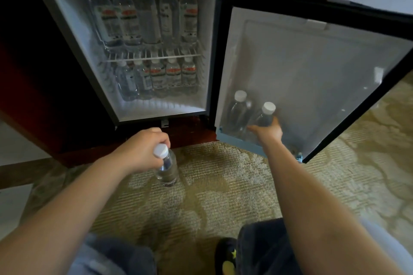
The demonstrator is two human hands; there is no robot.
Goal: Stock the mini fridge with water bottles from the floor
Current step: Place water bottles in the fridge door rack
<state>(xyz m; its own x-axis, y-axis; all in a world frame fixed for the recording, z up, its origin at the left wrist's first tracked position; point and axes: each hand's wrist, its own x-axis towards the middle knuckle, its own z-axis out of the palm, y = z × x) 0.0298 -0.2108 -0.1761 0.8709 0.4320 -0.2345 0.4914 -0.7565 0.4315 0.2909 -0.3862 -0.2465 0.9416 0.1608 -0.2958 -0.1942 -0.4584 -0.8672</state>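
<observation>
The mini fridge stands open, its door swung out to the right. Several water bottles fill the upper wire shelf and the floor of the fridge below it. My left hand grips the neck of a clear white-capped bottle standing on the carpet in front of the fridge. My right hand holds a second bottle upright in the door's lower rack, beside another bottle standing there.
Patterned beige carpet covers the floor. A dark wooden cabinet surrounds the fridge on the left. My knees and a dark shoe with yellow marks are at the bottom edge.
</observation>
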